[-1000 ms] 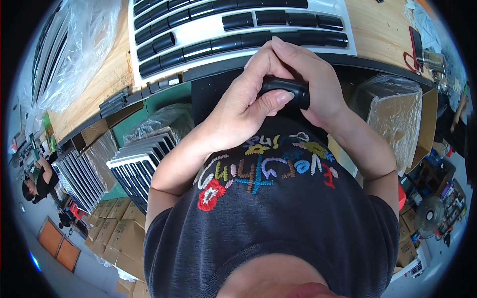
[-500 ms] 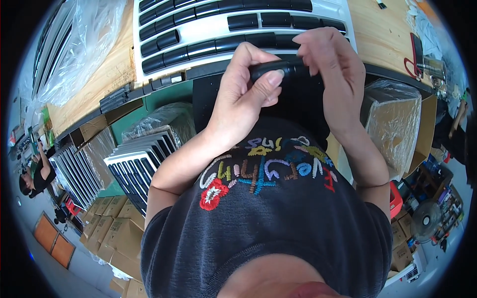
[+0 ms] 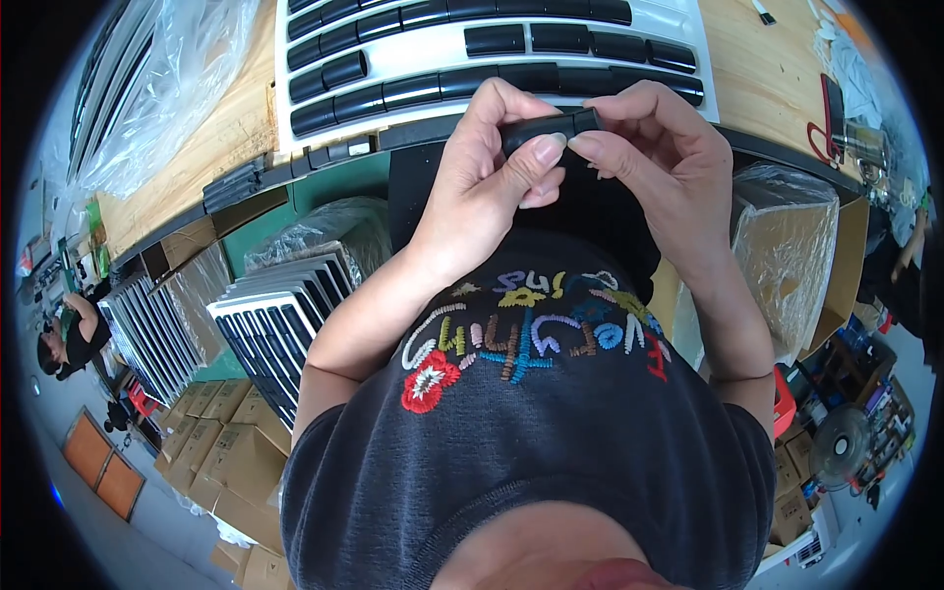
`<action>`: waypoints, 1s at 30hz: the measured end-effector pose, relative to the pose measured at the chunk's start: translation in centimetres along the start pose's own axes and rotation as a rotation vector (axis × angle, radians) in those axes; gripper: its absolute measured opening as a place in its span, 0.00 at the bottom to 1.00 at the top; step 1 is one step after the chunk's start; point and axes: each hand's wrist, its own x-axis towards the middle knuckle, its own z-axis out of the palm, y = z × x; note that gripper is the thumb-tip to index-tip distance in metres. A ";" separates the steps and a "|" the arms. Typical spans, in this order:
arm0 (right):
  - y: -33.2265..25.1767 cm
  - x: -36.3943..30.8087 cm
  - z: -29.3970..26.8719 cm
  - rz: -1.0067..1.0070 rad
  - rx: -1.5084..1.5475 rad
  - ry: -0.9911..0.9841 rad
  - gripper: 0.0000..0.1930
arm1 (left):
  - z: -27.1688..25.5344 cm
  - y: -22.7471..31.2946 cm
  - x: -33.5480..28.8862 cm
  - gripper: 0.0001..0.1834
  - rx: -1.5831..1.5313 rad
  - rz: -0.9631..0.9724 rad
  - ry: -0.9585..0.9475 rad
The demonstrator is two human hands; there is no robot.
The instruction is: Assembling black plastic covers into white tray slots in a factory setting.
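Between my two hands, just off the table's near edge, is a glossy black cylindrical piece [image 3: 541, 130], lying roughly level. My left hand [image 3: 492, 162] is closed around its left part, with the thumb along the near side. Thumb and fingers of my right hand [image 3: 664, 152] pinch its right end, where a short collar-like section shows. Beyond them, a white tray [image 3: 418, 61] carries rows of similar black cylindrical pieces [image 3: 408, 90]. Two of its rows have gaps showing white tray surface. The fingers partly hide the held piece.
Clear plastic sheeting [image 3: 182, 93] covers the table's left side. Red-handled scissors [image 3: 818, 141] lie at the right. Below stand stacked trays [image 3: 265, 344] on the left, and a plastic-lined carton [image 3: 787, 236] on the right. Another person [image 3: 74, 334] is far left, near cardboard boxes [image 3: 221, 452].
My right hand, loosely curled by the piece's right end before, now pinches that end between thumb and fingers. My left hand keeps its hold. The whole view has shifted slightly.
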 end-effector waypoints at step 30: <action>-0.9 2.6 2.7 0.346 0.290 -0.081 0.39 | 2.0 -0.8 -1.7 0.08 -0.120 -0.046 -0.041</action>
